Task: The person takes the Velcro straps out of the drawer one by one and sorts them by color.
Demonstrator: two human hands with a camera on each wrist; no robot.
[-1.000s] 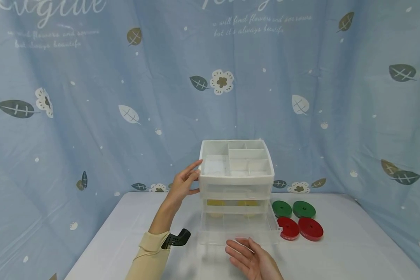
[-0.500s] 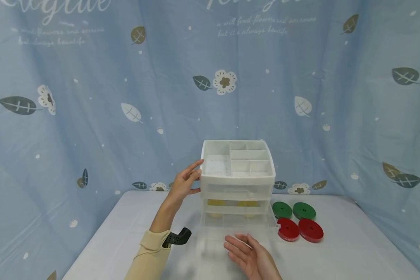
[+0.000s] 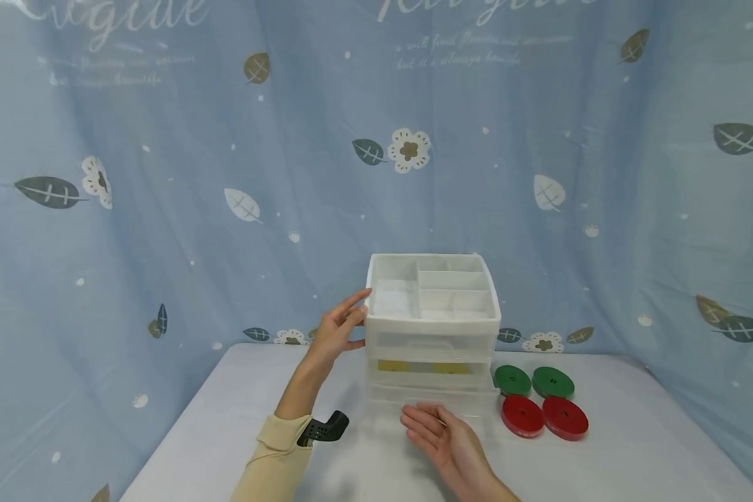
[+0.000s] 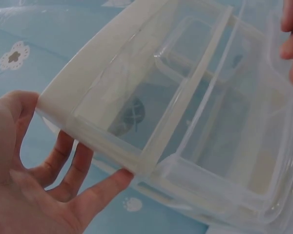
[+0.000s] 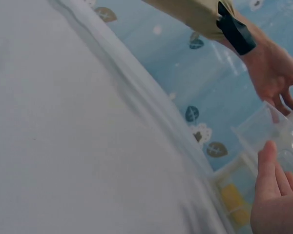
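Observation:
A white drawer organizer (image 3: 435,322) with clear drawers and a divided top tray stands on the table. A clear drawer (image 3: 436,401) sticks a little out of its front. My left hand (image 3: 335,336) holds the organizer's left side, its bent fingers spread along the edge, as the left wrist view also shows. My right hand (image 3: 442,440) is at the drawer's front, palm up, with fairly straight fingers that overlap the drawer panel. Yellow pieces (image 5: 233,197) show through clear plastic low in the organizer.
Two green discs (image 3: 553,382) and two red discs (image 3: 565,418) lie flat on the white table (image 3: 627,432), right of the organizer. A blue patterned curtain (image 3: 314,174) hangs behind the table. A black strap device (image 3: 326,427) sits on the left wrist.
The clear drawer has slid back most of the way into the organizer, and my right hand has moved forward with it. My left hand stays on the organizer's side.

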